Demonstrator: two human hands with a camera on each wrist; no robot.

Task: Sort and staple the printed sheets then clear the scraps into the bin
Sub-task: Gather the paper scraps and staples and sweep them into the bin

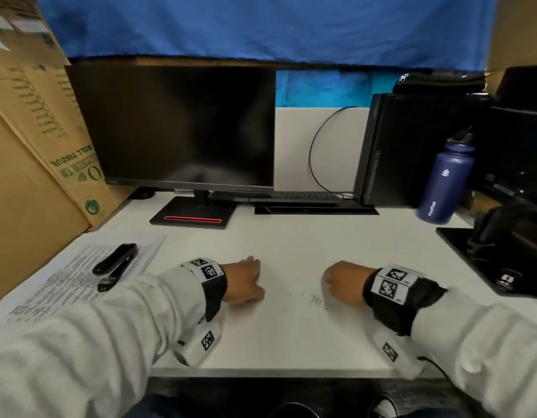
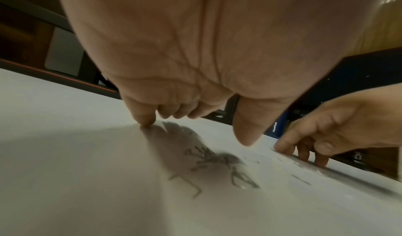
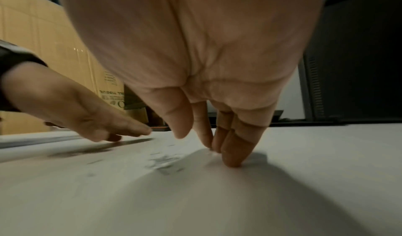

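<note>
A small heap of bent staples and scraps (image 1: 317,300) lies on the white desk (image 1: 291,336) between my hands. My left hand (image 1: 247,282) rests its edge on the desk left of the heap, little fingertip (image 2: 146,121) touching the surface, holding nothing. Fingers straight, my right hand (image 1: 341,279) stands with its fingertips (image 3: 231,160) pressed on the desk just right of the scraps (image 3: 165,162). In the left wrist view the staples (image 2: 217,167) lie under the palm's shadow. Printed sheets (image 1: 65,285) lie at the left, a black stapler (image 1: 114,257) on top.
A small black tool (image 1: 107,283) lies on the sheets beside the stapler. Monitor (image 1: 176,131), keyboard (image 1: 276,196) and computer tower (image 1: 409,149) line the back. A blue bottle (image 1: 446,182) and black equipment (image 1: 508,245) stand at the right, cardboard boxes (image 1: 28,146) at the left.
</note>
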